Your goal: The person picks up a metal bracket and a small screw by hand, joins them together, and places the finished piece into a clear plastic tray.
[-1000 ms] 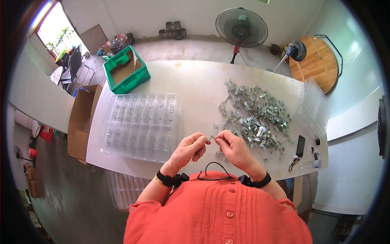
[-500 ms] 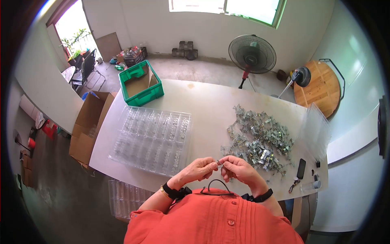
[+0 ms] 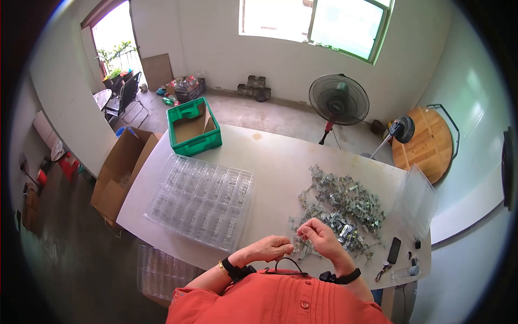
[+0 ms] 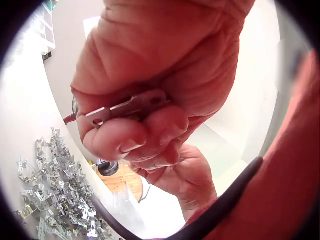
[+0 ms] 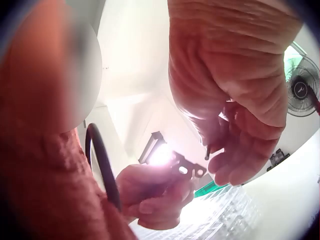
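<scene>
My left hand (image 3: 270, 248) holds a flat metal bracket (image 4: 131, 106) with holes near its ends, gripped between thumb and curled fingers. One end of the bracket sticks out toward the right hand in the right wrist view. My right hand (image 3: 321, 238) is just to the right, its fingertips a short way from the left ones. Its fingers are curled, and the tip of a small dark pin-like piece (image 5: 208, 151) shows between thumb and fingers. Beyond the right hand lies a loose heap of metal brackets (image 3: 350, 202) on the white table (image 3: 275, 178).
Stacked clear plastic trays (image 3: 202, 200) stand on the left of the table, a green crate (image 3: 197, 147) behind them. At the right are more clear trays (image 3: 415, 197), a phone (image 3: 395, 250) and a bottle (image 3: 404, 271). A cardboard box (image 3: 121, 173) stands beyond the left edge.
The head view has tilted upward, bringing the window into sight. My hands, whose fingertips met around a small piece before, have drawn slightly apart, the right one toward the heap.
</scene>
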